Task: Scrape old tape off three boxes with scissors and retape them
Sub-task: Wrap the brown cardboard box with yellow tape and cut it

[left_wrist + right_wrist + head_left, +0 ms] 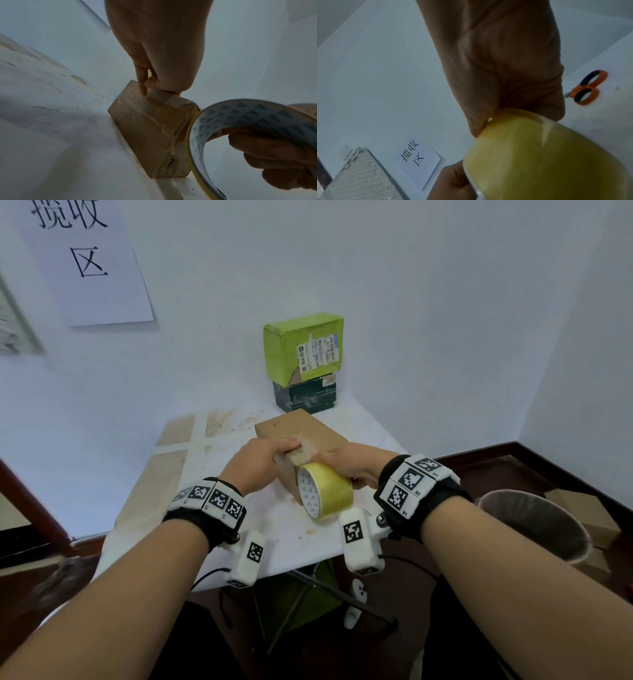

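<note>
Right hand (356, 465) curled round the tape roll (325, 491), fingers through its core, roll against the near end of the brown box (305, 436). Left hand (260, 460) pressing fingertips (143, 90) flat on the box's top near edge, apparently pinning the tape end. Box on the table (219, 481), toward its far right corner.

Risks: tape end lifting if the left fingers ease off; strip wrinkling or running askew if pulled off line; box sliding on the cover.

Box: plain cardboard, scuffed, torn patches on top, old clear tape along its side. Scissors (587, 88) lying idle on the table.
</note>
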Motion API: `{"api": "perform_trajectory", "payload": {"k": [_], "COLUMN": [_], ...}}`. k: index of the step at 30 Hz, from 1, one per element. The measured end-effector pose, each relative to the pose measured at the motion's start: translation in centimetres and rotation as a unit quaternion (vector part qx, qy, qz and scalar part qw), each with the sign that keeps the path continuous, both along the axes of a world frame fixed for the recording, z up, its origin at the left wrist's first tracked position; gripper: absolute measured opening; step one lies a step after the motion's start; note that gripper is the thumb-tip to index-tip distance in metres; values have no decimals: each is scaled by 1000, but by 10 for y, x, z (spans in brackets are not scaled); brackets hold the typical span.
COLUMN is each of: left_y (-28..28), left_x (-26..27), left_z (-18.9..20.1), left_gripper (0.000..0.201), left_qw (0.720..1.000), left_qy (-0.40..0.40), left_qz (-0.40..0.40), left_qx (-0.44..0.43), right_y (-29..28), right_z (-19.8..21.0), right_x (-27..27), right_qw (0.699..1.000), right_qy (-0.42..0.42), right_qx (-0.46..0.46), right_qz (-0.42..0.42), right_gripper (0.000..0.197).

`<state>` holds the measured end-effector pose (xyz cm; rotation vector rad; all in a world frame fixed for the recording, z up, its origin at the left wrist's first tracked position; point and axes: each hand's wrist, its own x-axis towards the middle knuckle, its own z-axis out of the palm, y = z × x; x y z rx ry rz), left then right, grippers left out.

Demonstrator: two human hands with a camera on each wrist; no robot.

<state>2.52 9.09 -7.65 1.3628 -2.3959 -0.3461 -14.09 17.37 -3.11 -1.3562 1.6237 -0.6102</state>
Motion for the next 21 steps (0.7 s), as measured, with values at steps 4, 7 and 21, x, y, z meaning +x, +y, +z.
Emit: {"api": "perform_trajectory", "payload": {"k": [4, 7, 21], "left_y": [-4, -7, -5], "left_x": [1, 3, -19], "left_z": [-1, -4, -4], "left_gripper": [60, 63, 39], "left_qw": [1000, 1000, 996], "left_qy": [1, -1, 25], "left_qz": [-11, -19, 63], "left_qx": [-8, -14, -57], "right_y": [-4, -7, -32], "right_z": [-3, -13, -41], "right_x": [1, -1, -5], "right_qw": [994, 981, 978], "right_qy": [100, 188, 199], "right_qx": [-17, 15, 30], "right_qz": [32, 54, 58], "right_gripper": [27, 47, 50]}}
